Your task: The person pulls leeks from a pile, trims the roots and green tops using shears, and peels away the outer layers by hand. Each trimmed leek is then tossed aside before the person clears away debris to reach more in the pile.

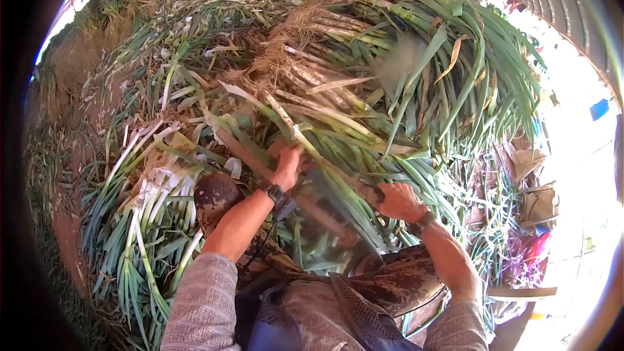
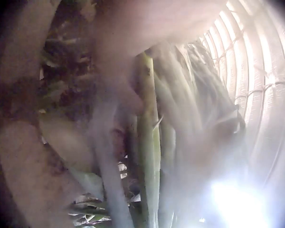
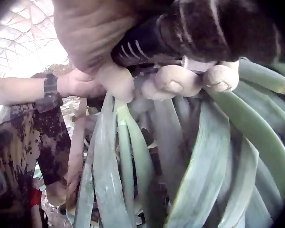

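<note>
A leek (image 1: pixel 279 114) with a pale, rooty end slants across the person's lap, its green leaves trailing down to the right. My left hand (image 1: pixel 286 166) grips its stalk below the root end. In the left wrist view the green stalk (image 2: pixel 149 142) runs down beneath the blurred left hand. Farther right, my right hand (image 1: pixel 400 201) is at the leafy part. The right wrist view shows its fingers (image 3: pixel 175 80) curled under a dark object (image 3: pixel 180 33) with pale stripes; I cannot tell what it is. Its thumb lies against a leek leaf (image 3: pixel 109 156).
A large heap of untrimmed leeks (image 1: pixel 325 84) lies ahead, roots to the left. Cleaner white-stemmed leeks (image 1: pixel 156 195) are piled at left. Peeled scraps (image 1: pixel 214 19) cover the ground. A brown flat strip (image 1: pixel 244 153) crosses under the left hand. A ribbed structure (image 1: pixel 552 0) stands at upper right.
</note>
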Demonstrator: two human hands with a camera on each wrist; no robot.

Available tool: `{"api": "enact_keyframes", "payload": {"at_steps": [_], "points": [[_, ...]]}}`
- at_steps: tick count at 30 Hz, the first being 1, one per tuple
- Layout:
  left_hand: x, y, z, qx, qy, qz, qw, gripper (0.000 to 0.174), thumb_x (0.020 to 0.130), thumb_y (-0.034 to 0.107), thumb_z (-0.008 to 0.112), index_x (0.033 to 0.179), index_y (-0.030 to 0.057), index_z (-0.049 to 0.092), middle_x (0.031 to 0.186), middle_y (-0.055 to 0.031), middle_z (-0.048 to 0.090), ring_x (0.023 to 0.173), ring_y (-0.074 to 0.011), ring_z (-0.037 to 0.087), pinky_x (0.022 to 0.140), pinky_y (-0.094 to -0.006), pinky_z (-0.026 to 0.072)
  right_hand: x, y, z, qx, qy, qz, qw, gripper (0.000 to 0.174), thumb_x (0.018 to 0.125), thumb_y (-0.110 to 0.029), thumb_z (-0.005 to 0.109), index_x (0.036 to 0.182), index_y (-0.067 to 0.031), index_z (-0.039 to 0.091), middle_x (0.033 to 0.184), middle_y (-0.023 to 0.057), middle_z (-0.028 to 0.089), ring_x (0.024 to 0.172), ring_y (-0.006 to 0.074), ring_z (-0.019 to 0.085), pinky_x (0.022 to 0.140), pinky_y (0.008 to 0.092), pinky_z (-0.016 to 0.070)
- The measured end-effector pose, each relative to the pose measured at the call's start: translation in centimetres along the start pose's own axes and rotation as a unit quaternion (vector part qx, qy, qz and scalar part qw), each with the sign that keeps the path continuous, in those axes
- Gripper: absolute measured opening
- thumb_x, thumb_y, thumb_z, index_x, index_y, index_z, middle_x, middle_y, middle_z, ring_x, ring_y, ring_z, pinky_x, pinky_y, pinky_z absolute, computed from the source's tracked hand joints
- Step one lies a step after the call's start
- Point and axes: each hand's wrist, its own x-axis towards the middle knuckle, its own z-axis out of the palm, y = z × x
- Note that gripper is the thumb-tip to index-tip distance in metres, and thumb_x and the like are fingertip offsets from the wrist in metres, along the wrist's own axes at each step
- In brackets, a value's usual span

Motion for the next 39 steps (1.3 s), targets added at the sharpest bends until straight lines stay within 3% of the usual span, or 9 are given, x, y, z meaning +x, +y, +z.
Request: {"api": "enact_keyframes", "payload": {"at_steps": [8, 13, 15, 25, 27, 31, 34, 36, 39], "points": [[-2.9, -1.1, 1.8, 0.172, -0.05, -0.093, 0.979, 0.029, 0.093, 0.014, 0.06, 0.119, 0.0013, 0.054, 0.109, -0.0114, 0.063, 0.1, -0.0261, 0.064, 0.084, -0.0425, 0.0568, 1.9, -1.0, -0.2, 0.053, 0.024, -0.006, 0.998, 0.032, 0.079, -0.028, 0.061, 0.097, -0.0017, 0.064, 0.088, 0.025, 0.065, 0.086, 0.0436, 0.061, 0.076, 0.0524, 0.046], [-3.9, -2.9, 2.1, 0.116, -0.085, -0.102, 0.984, 0.032, 0.094, 0.016, 0.06, 0.12, 0.0001, 0.052, 0.112, -0.0131, 0.062, 0.094, -0.0267, 0.066, 0.084, -0.0403, 0.0566, 2.1, -1.3, 0.0, 0.042, 0.013, -0.03, 0.999, 0.033, 0.083, -0.034, 0.059, 0.095, -0.0053, 0.068, 0.086, 0.0237, 0.067, 0.084, 0.0407, 0.064, 0.079, 0.0516, 0.0477], [-3.8, -3.0, 2.1, 0.094, -0.083, -0.121, 0.985, 0.031, 0.095, 0.016, 0.059, 0.12, -0.0004, 0.051, 0.112, -0.0135, 0.062, 0.095, -0.0272, 0.066, 0.083, -0.0414, 0.0568, 2.2, -0.9, 1.2, 0.01, 0.127, -0.068, 0.99, 0.031, 0.084, -0.034, 0.058, 0.096, -0.0069, 0.069, 0.085, 0.0222, 0.068, 0.08, 0.0391, 0.066, 0.075, 0.0513, 0.0495], [-3.2, -4.3, 1.1, 0.092, -0.093, -0.099, 0.986, 0.03, 0.096, 0.017, 0.057, 0.12, -0.0011, 0.054, 0.112, -0.0137, 0.065, 0.094, -0.0274, 0.067, 0.079, -0.0427, 0.058, 4.7, -4.2, -1.0, 0.015, 0.089, -0.04, 0.995, 0.035, 0.085, -0.035, 0.055, 0.091, -0.0038, 0.069, 0.076, 0.021, 0.067, 0.071, 0.0399, 0.066, 0.069, 0.0488, 0.0527], [-2.6, -4.7, 0.6, 0.069, -0.102, -0.122, 0.985, 0.028, 0.096, 0.016, 0.057, 0.118, -0.0014, 0.056, 0.109, -0.0126, 0.066, 0.095, -0.026, 0.067, 0.08, -0.0429, 0.0581, 5.7, -4.7, -0.9, 0.065, 0.037, 0.007, 0.997, 0.04, 0.087, -0.041, 0.056, 0.098, -0.0049, 0.069, 0.093, 0.0257, 0.066, 0.094, 0.0426, 0.062, 0.085, 0.051, 0.0466], [-4.0, -3.4, 1.9, 0.091, -0.115, -0.1, 0.984, 0.028, 0.095, 0.017, 0.059, 0.116, -0.0008, 0.056, 0.104, -0.0099, 0.066, 0.093, -0.0236, 0.067, 0.077, -0.0409, 0.0579, 6.6, -5.0, -1.5, 0.041, 0.022, -0.004, 0.999, 0.039, 0.086, -0.041, 0.056, 0.098, -0.0058, 0.069, 0.095, 0.0244, 0.067, 0.095, 0.0416, 0.062, 0.085, 0.0511, 0.0467], [-3.4, -2.4, 1.8, 0.067, -0.04, -0.077, 0.994, 0.027, 0.094, 0.02, 0.061, 0.113, 0.0006, 0.057, 0.094, -0.0056, 0.064, 0.084, -0.0189, 0.064, 0.071, -0.0361, 0.0531, 5.6, -5.0, -3.3, 0.051, 0.039, -0.039, 0.997, 0.04, 0.083, -0.037, 0.057, 0.099, -0.0023, 0.067, 0.088, 0.0237, 0.068, 0.083, 0.0393, 0.066, 0.077, 0.0466, 0.0529], [-0.2, -1.0, 0.0, 0.146, 0.169, 0.058, 0.973, 0.028, 0.092, 0.02, 0.06, 0.109, -0.0008, 0.056, 0.082, -0.0054, 0.06, 0.075, -0.0168, 0.058, 0.068, -0.0329, 0.0491, 4.3, -4.4, -4.9, 0.1, 0.017, 0.05, 0.994, 0.044, 0.084, -0.042, 0.057, 0.101, -0.003, 0.067, 0.09, 0.0237, 0.068, 0.086, 0.0396, 0.066, 0.079, 0.047, 0.0525], [1.8, 0.4, -2.0, 0.246, 0.189, 0.156, 0.938, 0.026, 0.09, 0.015, 0.061, 0.107, -0.0032, 0.055, 0.083, -0.0049, 0.058, 0.072, -0.0146, 0.053, 0.066, -0.0313, 0.0445, 3.0, -1.6, -4.8, 0.064, 0.039, 0.059, 0.995, 0.044, 0.085, -0.044, 0.057, 0.096, -0.0038, 0.069, 0.089, 0.0243, 0.067, 0.086, 0.0418, 0.064, 0.08, 0.0484, 0.051]]}}
